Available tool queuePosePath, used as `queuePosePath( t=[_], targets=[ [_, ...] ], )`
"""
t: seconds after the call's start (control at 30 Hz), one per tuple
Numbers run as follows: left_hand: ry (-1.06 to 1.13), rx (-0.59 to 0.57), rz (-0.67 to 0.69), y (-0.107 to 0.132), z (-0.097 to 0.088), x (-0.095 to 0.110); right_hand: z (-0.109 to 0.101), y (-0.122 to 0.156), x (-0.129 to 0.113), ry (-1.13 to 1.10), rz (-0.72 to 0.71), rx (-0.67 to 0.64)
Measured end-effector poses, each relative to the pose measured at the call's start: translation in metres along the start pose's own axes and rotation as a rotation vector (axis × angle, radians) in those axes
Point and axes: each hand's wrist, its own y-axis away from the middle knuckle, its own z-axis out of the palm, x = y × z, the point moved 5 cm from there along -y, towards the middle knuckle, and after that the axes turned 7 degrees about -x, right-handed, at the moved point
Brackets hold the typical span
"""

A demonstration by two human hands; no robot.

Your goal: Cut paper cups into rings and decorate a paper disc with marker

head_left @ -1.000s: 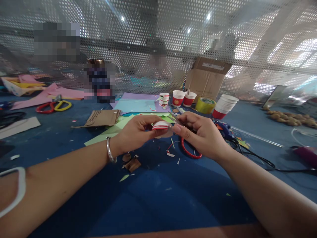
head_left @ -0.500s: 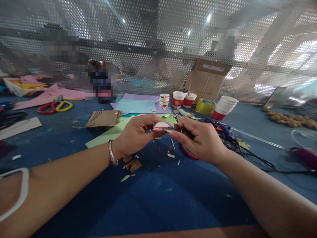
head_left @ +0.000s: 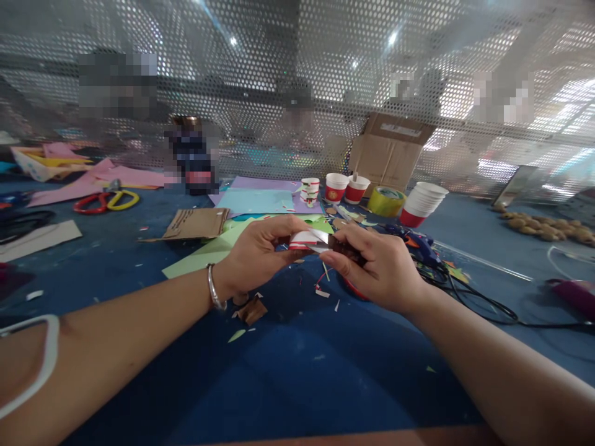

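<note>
My left hand (head_left: pixel 258 254), with a silver bangle on the wrist, pinches a small red-and-white striped piece of paper cup (head_left: pixel 302 239) above the blue table. My right hand (head_left: pixel 379 266) is closed round red-handled scissors (head_left: pixel 337 246), whose blades meet the striped piece. A red loop of the scissors' handle shows under that hand. Small paper scraps (head_left: pixel 325 291) lie on the table below both hands.
Red-and-white paper cups (head_left: pixel 335 186), a stack of cups (head_left: pixel 421 201), yellow tape (head_left: pixel 385 199), a glue gun (head_left: pixel 418 244) with its cord, coloured paper sheets (head_left: pixel 255 199), cardboard (head_left: pixel 195 223) and red-and-yellow scissors (head_left: pixel 105 199) lie about. A perforated screen (head_left: pixel 297 87) stands behind, with people beyond it.
The scissors' blades have closed in on the striped piece, and both hands have shifted slightly down and together.
</note>
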Motion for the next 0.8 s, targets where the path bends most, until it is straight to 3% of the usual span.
queuePosePath(
  t=[0.8],
  targets=[
    [-0.136,0.04,0.13,0.0034,-0.0014,0.0031,-0.005,0.0003,-0.0075,0.137,-0.076,0.072]
  ],
)
